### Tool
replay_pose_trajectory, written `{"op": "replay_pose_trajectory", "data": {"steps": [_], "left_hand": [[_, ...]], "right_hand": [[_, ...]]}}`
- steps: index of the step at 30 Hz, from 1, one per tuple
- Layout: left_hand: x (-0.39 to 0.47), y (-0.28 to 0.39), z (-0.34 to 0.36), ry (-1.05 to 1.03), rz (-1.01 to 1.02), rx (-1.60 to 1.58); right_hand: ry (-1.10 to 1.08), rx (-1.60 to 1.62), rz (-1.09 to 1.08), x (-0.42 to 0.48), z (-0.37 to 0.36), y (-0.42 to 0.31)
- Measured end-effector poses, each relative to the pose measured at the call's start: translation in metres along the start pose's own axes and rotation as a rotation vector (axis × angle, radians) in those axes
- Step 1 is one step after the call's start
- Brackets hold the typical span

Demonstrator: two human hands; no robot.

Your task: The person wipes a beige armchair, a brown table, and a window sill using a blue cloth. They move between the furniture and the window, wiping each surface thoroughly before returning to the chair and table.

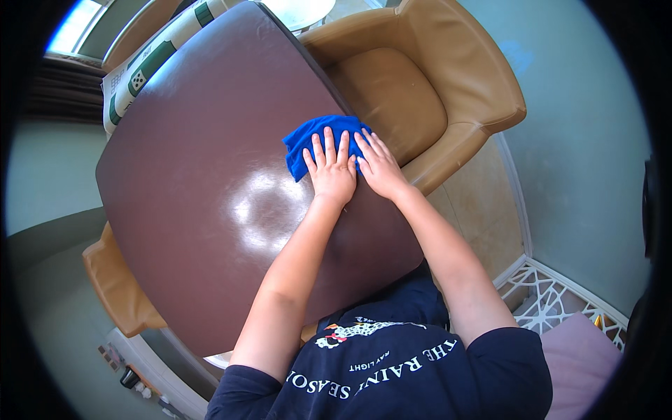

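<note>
A bright blue cloth (310, 137) lies bunched on a glossy dark-brown tabletop (194, 173), close to its right edge. My left hand (334, 170) presses flat on the cloth with its fingers spread. Beside it, my right hand (379, 163) rests along the cloth's right side, near the table edge, palm down. The two thumbs nearly meet. Both palms hide part of the cloth, and neither hand visibly pinches it.
A tan leather armchair (399, 94) stands against the table's right side; another tan chair (118, 283) is at the left. Rolled green-and-white printed material (152, 60) lies along the far left edge. A white lattice panel (551, 299) stands at lower right, beside pinkish fabric (580, 362).
</note>
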State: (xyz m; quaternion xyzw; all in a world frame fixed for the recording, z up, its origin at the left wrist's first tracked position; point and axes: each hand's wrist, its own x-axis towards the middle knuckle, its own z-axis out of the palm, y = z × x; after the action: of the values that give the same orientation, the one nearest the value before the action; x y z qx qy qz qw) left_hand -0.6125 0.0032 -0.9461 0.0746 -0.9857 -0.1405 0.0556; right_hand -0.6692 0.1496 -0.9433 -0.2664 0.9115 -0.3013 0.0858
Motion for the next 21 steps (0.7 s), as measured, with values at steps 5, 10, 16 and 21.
{"op": "replay_pose_trajectory", "data": {"steps": [5,10,16,21], "left_hand": [[-0.042,0.036,-0.011,-0.056,0.003,-0.022],[-0.114,0.095,-0.022,-0.206,-0.125,-0.079],[-0.105,0.131,-0.017,-0.244,-0.407,-0.061],[-0.011,0.096,-0.004,-0.053,-0.46,0.059]], "right_hand": [[0.023,0.142,-0.125,-0.059,-0.015,0.015],[-0.204,0.328,-0.15,-0.129,-0.05,0.036],[-0.325,0.512,-0.208,-0.1,-0.047,0.052],[-0.193,0.667,-0.234,0.009,-0.013,0.054]]}}
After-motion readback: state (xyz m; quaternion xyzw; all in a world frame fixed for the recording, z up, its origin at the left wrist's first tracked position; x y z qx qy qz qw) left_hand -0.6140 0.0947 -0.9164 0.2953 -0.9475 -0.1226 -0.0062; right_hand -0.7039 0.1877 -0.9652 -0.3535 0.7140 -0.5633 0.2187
